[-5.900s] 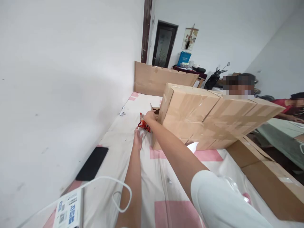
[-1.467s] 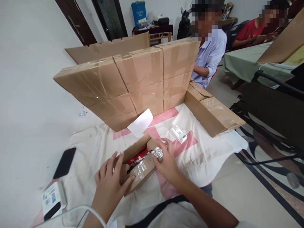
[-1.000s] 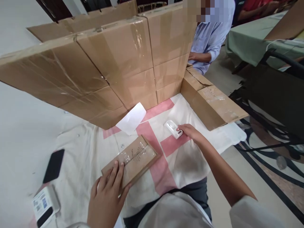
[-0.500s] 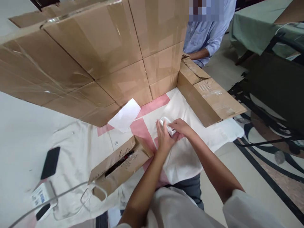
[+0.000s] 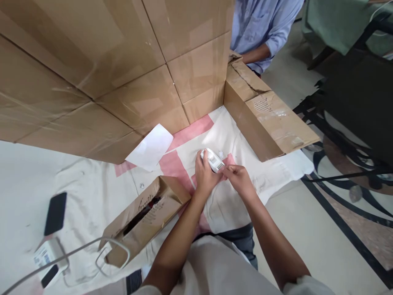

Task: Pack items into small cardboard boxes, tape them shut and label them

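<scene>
I see my left hand (image 5: 203, 177) wrapped around a small white device (image 5: 212, 160), lifted just above the bench cloth (image 5: 92, 192). My right hand (image 5: 240, 180) pinches its near end. An open carton (image 5: 144, 217) lies just left, beside a phone (image 5: 55, 207).

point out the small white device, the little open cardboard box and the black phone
small white device (image 5: 213, 160), head view, on its top face between the hands
little open cardboard box (image 5: 147, 219), head view, on its front flap
black phone (image 5: 55, 207), head view, middle of its screen
</scene>
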Demonstrator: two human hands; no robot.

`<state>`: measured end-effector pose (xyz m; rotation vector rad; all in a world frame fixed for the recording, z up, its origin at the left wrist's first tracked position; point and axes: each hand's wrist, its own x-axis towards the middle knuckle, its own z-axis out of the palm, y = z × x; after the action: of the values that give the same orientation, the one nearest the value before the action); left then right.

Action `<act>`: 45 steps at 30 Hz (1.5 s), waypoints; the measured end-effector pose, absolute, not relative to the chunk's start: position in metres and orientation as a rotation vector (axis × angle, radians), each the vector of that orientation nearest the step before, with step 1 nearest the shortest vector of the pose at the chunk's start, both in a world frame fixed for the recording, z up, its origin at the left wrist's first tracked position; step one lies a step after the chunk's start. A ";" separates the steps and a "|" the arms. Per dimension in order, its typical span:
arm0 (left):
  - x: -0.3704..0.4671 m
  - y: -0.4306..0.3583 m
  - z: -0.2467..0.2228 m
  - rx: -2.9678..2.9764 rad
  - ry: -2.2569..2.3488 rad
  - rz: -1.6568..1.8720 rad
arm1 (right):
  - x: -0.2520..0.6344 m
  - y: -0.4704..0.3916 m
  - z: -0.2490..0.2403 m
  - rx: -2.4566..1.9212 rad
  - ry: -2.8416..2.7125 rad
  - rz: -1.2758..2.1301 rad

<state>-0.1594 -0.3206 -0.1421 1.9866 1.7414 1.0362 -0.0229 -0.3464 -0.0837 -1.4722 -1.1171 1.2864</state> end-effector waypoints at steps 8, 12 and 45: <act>-0.160 -0.321 -0.143 1.996 1.752 1.023 | -0.026 -0.343 -0.109 -1.522 -1.083 1.294; -0.161 -0.321 -0.144 1.993 1.768 0.987 | -0.023 -0.346 -0.112 -1.533 -1.123 1.236; -0.281 -0.498 0.027 2.359 1.414 1.632 | -0.055 -0.428 -0.033 -1.751 -1.688 0.830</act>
<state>-0.2813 -0.4979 0.0265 2.3589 1.4141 1.6321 -0.0553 -0.4285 -0.0328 -1.7513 -1.6879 0.8302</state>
